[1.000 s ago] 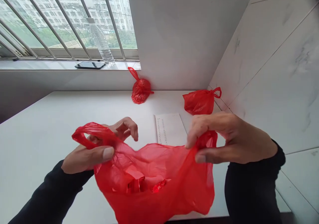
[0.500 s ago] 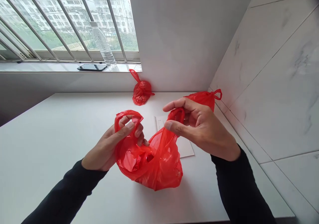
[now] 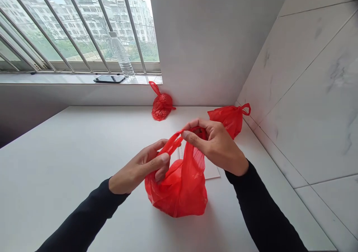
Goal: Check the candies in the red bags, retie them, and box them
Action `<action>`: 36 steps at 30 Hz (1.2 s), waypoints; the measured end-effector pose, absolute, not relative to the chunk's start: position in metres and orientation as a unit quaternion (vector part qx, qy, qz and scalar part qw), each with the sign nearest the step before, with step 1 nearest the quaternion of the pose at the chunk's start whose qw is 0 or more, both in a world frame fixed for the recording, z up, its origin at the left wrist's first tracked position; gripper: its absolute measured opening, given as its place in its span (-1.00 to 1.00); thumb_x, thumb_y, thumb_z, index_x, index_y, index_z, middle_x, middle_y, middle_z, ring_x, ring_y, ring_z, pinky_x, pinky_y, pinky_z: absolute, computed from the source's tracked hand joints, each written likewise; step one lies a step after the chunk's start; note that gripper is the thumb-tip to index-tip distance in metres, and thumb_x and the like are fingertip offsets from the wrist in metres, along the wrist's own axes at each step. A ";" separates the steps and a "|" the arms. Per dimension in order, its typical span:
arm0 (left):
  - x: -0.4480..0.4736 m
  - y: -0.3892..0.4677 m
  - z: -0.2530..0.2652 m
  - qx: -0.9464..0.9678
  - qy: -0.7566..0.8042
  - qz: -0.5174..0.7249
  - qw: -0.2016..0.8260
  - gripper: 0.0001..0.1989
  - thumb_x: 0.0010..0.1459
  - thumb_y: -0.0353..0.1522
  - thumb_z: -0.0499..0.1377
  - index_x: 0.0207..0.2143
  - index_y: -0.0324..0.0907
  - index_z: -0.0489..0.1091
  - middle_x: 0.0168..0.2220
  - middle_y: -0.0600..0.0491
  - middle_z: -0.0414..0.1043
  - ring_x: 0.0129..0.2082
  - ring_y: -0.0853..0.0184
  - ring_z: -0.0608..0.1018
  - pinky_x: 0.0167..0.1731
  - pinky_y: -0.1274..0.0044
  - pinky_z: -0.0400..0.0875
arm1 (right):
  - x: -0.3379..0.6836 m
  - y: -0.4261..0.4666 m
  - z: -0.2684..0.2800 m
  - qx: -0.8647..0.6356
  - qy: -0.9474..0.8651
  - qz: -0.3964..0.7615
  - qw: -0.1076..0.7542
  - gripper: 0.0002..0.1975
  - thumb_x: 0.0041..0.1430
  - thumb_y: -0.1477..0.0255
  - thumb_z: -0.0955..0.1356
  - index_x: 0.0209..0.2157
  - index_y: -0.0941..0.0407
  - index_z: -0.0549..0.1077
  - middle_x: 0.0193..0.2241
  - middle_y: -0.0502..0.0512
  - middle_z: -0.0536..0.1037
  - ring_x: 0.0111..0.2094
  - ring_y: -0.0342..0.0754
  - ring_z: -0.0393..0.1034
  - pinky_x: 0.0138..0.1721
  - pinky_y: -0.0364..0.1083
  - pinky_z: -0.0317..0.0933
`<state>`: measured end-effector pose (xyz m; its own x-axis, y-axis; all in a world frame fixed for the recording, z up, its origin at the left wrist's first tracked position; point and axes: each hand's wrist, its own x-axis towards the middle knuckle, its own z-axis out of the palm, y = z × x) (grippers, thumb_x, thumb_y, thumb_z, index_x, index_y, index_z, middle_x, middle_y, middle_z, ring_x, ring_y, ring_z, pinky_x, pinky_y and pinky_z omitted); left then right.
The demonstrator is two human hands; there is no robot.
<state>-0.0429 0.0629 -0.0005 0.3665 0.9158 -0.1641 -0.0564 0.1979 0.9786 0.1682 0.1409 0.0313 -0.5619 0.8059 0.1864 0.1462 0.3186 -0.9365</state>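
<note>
A red plastic bag [image 3: 181,192] with a filled lower part is in front of me over the white table. My left hand [image 3: 151,164] is closed on the bag's left handle, thumb on the near side. Thumb and fingers of my right hand [image 3: 212,138] pinch the tops of the handles, where both loops come together. What lies inside the bag is hidden by the red plastic. Partly covered behind the bag is a sheet of paper or booklet [image 3: 212,172] on the table.
Two knotted red bags stand at the table's back: a small one [image 3: 162,106] by the wall and a larger one [image 3: 228,119] in the right corner. A phone [image 3: 109,79] and a clear water bottle [image 3: 123,58] are on the sill. Tiled wall [image 3: 307,114] borders the right side.
My left hand has brought its handle rightward to meet the other handle at my right hand. The bag's wide mouth has narrowed. The view has shifted slightly.
</note>
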 end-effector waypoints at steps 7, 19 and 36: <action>-0.041 0.067 -0.007 0.432 0.486 0.439 0.620 -0.71 0.33 -0.11 0.14 -0.25 -0.15 0.35 -0.67 0.31 -0.09 -0.75 0.50 0.19 -0.67 0.60 0.24 | 0.170 0.134 0.036 -0.349 -0.738 0.467 0.340 -0.67 0.24 0.25 0.45 -0.03 0.00 0.38 -0.40 -0.11 0.49 -0.41 -0.15 0.38 -0.37 -0.13 0.30; -0.021 0.061 0.000 0.562 0.435 0.327 0.623 -0.59 0.21 -0.16 0.27 -0.51 -0.16 0.17 -0.60 0.23 -0.02 -0.61 0.51 0.07 -0.63 0.58 -0.04 | 0.149 0.120 0.024 -0.274 -0.820 0.375 0.335 -0.85 0.32 0.31 0.41 -0.12 -0.02 0.60 -0.01 0.07 0.50 0.09 -0.01 0.34 0.07 0.02 0.32; -0.025 0.056 0.004 0.562 0.412 0.330 0.637 -0.68 0.11 -0.12 0.30 -0.38 -0.13 0.32 -0.51 0.13 0.20 -0.51 0.36 0.29 -0.51 0.51 0.25 | 0.140 0.120 0.018 -0.244 -0.806 0.373 0.389 -0.93 0.26 0.36 0.47 -0.21 -0.01 0.59 -0.12 0.05 0.50 0.01 -0.04 0.38 0.03 -0.03 0.32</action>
